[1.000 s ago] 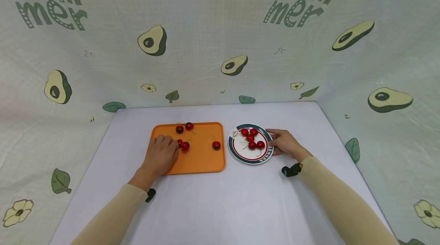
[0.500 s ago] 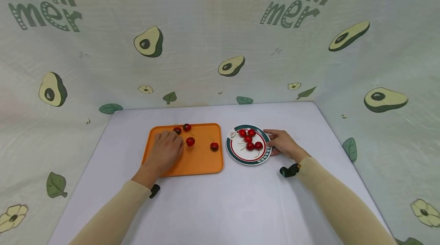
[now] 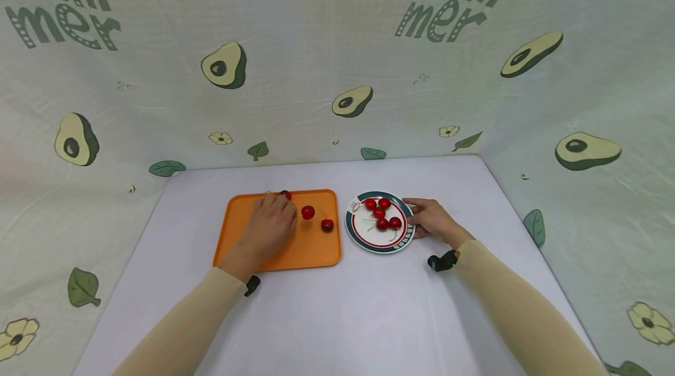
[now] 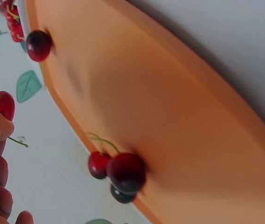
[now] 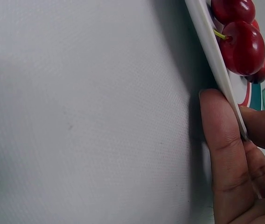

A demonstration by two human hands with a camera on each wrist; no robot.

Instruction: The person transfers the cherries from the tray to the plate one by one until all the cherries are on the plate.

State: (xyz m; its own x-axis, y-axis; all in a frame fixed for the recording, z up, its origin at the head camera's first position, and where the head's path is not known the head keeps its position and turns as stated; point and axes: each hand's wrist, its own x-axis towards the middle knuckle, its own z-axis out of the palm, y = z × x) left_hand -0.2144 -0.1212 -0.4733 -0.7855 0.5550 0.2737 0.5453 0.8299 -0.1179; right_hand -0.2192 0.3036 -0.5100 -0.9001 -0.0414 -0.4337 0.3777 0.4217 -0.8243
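Note:
Between thumb and fingers my left hand (image 3: 269, 225) pinches a red cherry (image 4: 2, 105), its short green stem showing below the thumb in the left wrist view. The hand is raised over the orange tray (image 3: 311, 253). Other dark red cherries lie on the tray: one near its right side (image 3: 327, 225), one at the back edge (image 3: 285, 194), partly behind the fingers. My right hand (image 3: 433, 221) grips the right rim of a white plate (image 5: 212, 49) with a green band, thumb and fingers on either side of the rim. Several red cherries (image 3: 382, 224) rest on that plate.
A white-covered table (image 3: 337, 323) carries the tray at left and the plate close to its right. Behind stands a pale curtain (image 3: 295, 71) printed with avocados and leaves.
My left hand has moved right and up across the tray, carrying a cherry out from among the others. My right hand has stayed at the plate's rim. The head view has shifted slightly.

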